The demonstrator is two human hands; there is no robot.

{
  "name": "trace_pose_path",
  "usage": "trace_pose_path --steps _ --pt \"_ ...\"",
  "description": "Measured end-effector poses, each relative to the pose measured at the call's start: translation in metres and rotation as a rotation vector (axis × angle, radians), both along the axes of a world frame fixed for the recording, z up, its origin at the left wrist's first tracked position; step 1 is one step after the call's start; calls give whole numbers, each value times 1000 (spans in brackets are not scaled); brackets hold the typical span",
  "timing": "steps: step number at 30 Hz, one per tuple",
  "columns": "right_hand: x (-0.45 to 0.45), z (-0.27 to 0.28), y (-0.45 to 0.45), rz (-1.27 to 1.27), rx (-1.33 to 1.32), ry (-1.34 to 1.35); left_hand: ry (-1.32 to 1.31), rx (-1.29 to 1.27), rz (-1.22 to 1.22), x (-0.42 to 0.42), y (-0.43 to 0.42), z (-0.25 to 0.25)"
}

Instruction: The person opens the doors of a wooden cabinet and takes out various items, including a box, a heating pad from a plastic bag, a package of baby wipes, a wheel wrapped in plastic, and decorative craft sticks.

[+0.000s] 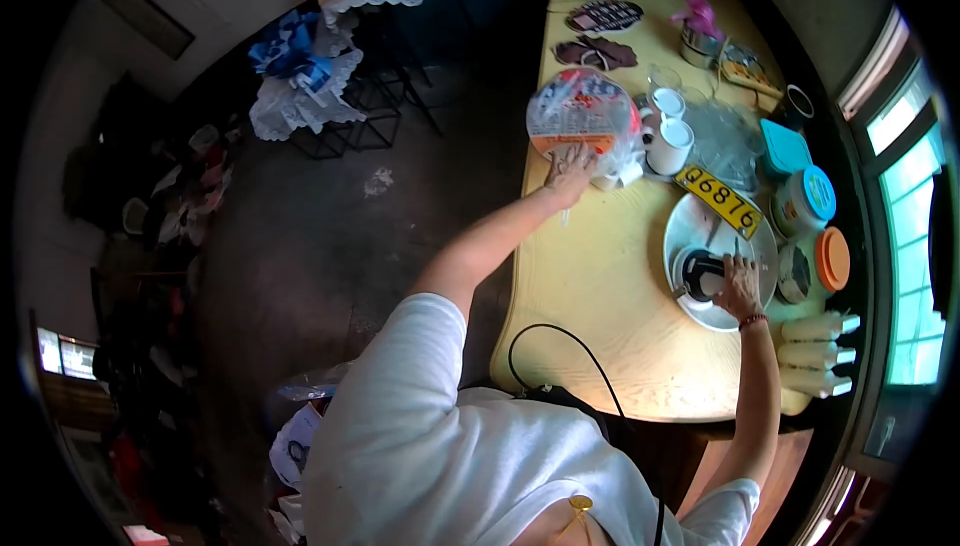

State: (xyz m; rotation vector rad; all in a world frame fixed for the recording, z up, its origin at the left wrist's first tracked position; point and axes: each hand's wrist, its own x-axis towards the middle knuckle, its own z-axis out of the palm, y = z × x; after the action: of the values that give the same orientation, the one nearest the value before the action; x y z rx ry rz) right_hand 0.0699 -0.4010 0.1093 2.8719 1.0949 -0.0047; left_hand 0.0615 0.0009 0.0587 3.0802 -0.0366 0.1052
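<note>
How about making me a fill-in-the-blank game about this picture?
1. The left hand is at a pack with a ____ shape.
2. The hand with the bracelet, at the black thing, is the person's ____ one.
3. The yellow plate shows the letter Q, then the number ____.
4. The colour of the person's shirt is ____.

Missing words: round; right; 6876; white.

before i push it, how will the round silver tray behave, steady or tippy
The tray looks wide and shallow, so it probably slides rather than tips. The black round object inside may shift along. The yellow plate overlapping its rim could slip.
</note>
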Motion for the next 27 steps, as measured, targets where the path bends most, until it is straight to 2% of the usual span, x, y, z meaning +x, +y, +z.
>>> trace_pose_path --steps 3,4,6,8,10,11,12,14,15,16,17,19,20,21,22,25,27 --pt "-4 -19 -12 -52 130 27 17 -21 -32 -10 -3 3" --pt "-9 -8 -7 -49 136 18 15 -29 -44 -14 -4 3" --pt "-28 20 -1 -209 181 50 12 -33 -72 -20 -6 3" --pt "-55 52 3 -217 245 -12 -54 -76 -61 -25 -9 4" --pt "-87 66 -3 -285 438 -171 -112 -121 -77 -32 -17 6" --pt "-106 73 -6 -408 469 -130 -166 -172 -80 -35 -23 7" --pt "-128 79 -8 -480 510 -214 -152 -185 -124 -36 -30 7" --pt "-180 106 5 -639 872 -45 -238 -299 -177 -42 -52 2" --pt "-202 104 1 -736 1044 68 -271 -354 -206 -45 -68 0" --pt "-277 97 -27 -1007 1195 103 -162 -737 -344 -59 -134 -33" --pt "-310 93 -31 -1136 1158 41 -128 -621 -466 -72 -157 -23" --pt "-282 58 -32 -1094 1287 120 -282 -477 -495 -55 -119 -19" --pt "-291 48 -32 -1112 1389 264 -318 -446 -516 -64 -110 -9" --pt "-326 46 -42 -1162 1393 213 -278 -426 -614 -68 -133 -19" --pt "-355 30 -51 -1196 1572 238 -231 -443 -658 -78 -153 -17" --pt "-458 -5 -76 -1440 1709 110 -97 -459 -781 -118 -215 -16" --pt "-493 5 -52 -1607 1795 -14 -9 -452 -835 -110 -209 -20"
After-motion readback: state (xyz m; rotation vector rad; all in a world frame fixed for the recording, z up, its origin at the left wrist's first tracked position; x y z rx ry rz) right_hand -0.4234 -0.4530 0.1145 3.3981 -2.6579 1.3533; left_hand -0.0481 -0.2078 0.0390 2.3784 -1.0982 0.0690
